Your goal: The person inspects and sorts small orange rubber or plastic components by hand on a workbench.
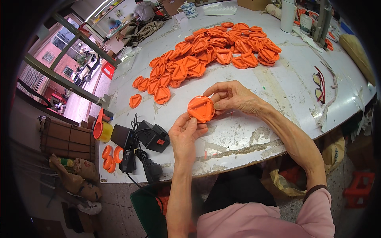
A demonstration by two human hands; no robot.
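Note:
Between my two hands, above the near part of the table, is a round orange plastic disc (201,109) with a raised triangle on its face. My left hand (185,129) pinches its lower left edge, thumb on the face and fingers behind. From the right, my right hand (234,98) grips the disc's right edge between thumb and fingers. Beyond my hands lies a big heap of similar orange discs (198,59), spread across the middle of the table. One loose disc (135,100) rests apart at the heap's left end.
Black power adapters with cables (152,137) sit left of my left forearm, beside orange rings (118,154) and a yellow cup (104,131). Red-framed glasses (319,85) lie at the right. A white bottle (287,16) and a patterned mug (189,10) stand at the back.

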